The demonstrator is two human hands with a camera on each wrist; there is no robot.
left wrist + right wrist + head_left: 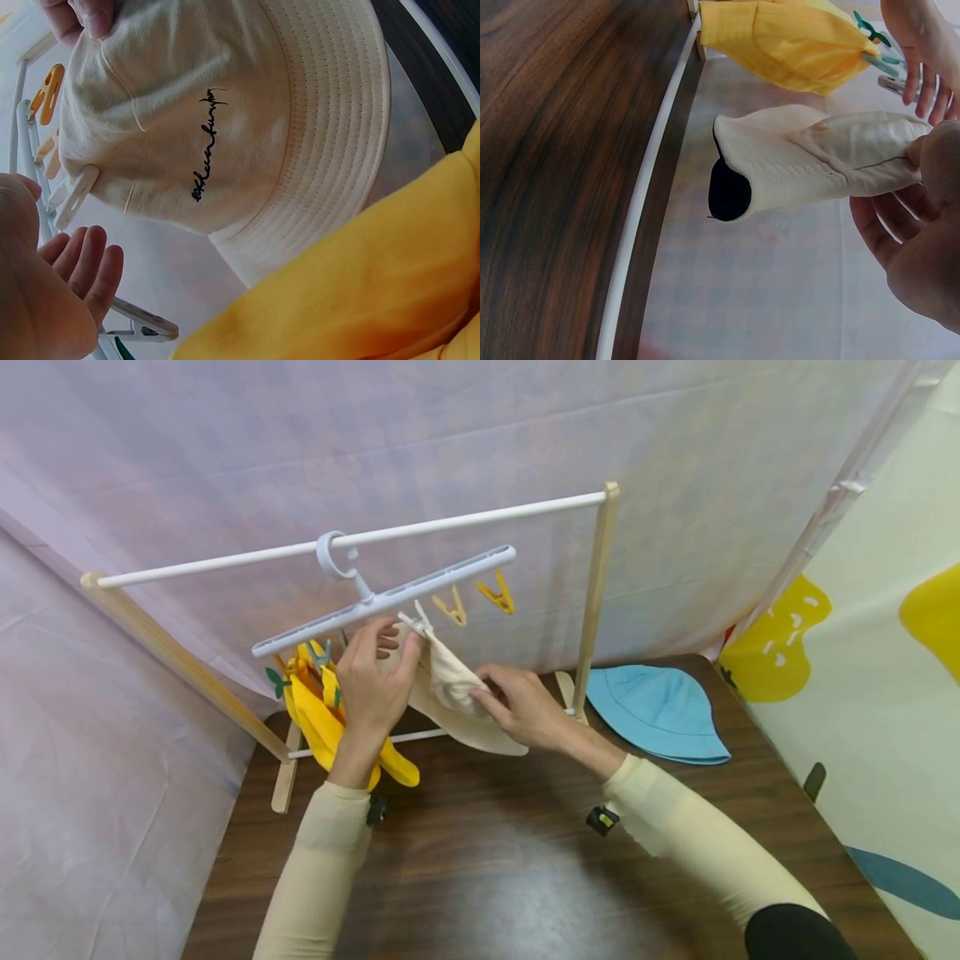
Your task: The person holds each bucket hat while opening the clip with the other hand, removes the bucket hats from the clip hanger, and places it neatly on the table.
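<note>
The cream hat hangs below the hanger, above the desk, with a white clip biting the edge of its crown. It should be light and soft: the crown sags into folds, while the brim, sewn in close rows, looks somewhat stiffer. The cloth has a matt weave, so it is unlikely to slip or break, though it may crumple; a gathered pinch of crown near the clip seems the best hold, leaving the brim to hang. The right hand has such a grip, thumb and fingers closed on the crown. The left hand's grip is loose, fingers spread and gently bent just beside the clip; by the left wrist view it has hold of nothing. Two orange clips, one paler and one deeper, hang bare from the hanger to the right of the hat. On the hanger's left end a yellow item, cloth by its look, is clipped up. The hanger hooks over the rack's white rod, and a blue hat lies on the desk beside the rack's right foot.
</note>
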